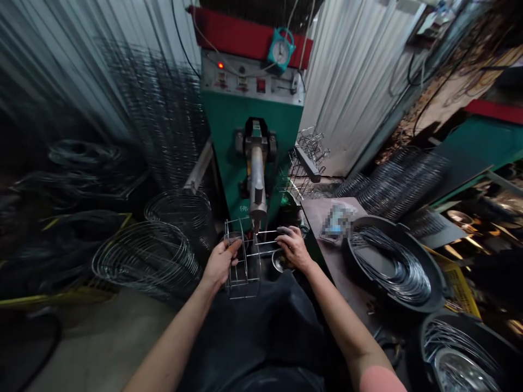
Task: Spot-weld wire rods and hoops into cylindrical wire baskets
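Observation:
A small wire rack frame [244, 261] sits under the grey electrode arm [257, 185] of a green welding machine [253, 120]. My left hand [219, 262] grips the left side of the frame, fingers closed round its wires. My right hand [293, 246] is closed on the right end of the frame, fingers curled over its wires, next to a small round metal cup [281, 262]. The frame stands upright, its top near the electrode tip.
A black tub [433, 272] of wire pieces lies on the brown bench at right, a second tub [461, 348] below it. Round wire baskets [147, 258] are piled at left. Finished wire racks [308, 149] stand beside the machine. Corrugated wall behind.

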Demonstrator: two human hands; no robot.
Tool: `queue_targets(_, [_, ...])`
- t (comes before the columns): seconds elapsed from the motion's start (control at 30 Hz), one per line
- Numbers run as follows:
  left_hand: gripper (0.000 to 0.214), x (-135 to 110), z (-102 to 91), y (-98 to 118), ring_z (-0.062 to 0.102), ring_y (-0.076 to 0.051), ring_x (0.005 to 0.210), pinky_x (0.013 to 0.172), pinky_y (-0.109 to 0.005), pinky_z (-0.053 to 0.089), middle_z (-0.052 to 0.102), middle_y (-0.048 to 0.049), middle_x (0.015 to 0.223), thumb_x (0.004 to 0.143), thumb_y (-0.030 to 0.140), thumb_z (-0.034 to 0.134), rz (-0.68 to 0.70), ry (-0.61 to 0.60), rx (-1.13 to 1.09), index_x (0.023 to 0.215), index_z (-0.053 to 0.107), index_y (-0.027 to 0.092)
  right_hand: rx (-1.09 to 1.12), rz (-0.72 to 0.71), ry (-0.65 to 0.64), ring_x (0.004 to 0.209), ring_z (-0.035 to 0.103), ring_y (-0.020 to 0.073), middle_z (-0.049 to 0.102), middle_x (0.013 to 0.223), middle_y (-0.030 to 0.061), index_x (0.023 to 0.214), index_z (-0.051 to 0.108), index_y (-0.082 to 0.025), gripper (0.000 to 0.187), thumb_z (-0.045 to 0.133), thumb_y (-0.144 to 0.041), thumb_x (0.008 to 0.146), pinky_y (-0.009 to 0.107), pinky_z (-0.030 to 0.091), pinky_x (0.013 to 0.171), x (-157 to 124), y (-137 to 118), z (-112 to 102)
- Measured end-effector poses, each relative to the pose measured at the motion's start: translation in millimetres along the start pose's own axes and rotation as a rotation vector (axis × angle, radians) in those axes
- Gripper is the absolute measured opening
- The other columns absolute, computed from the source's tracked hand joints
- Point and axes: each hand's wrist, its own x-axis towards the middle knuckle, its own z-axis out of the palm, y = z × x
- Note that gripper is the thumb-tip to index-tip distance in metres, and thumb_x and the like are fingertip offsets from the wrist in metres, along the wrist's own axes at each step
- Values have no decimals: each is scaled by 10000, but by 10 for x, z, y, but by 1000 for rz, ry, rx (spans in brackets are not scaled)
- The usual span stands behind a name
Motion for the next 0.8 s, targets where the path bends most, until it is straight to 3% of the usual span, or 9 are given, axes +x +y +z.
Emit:
queue_targets(0.53, [435,156,34,20,257,-18,418,344,-163,160,425,62,556,414,369,797,4,-40,-83,704,580,127,58,35,-67,1000,432,218,601,1083,55,876,666,-238,200,470,-276,870,412,367,906,150,107,-37])
queue_targets(0.8, [440,267,49,31,243,-10,407,340,-160,152,417,67,541,397,346,806,-9,-37,-121,689,560,127,65,-23,-59,982,430,213,606,1073,58,870,659,-223,171,491,-259,864,390,370,887,250,182,-24])
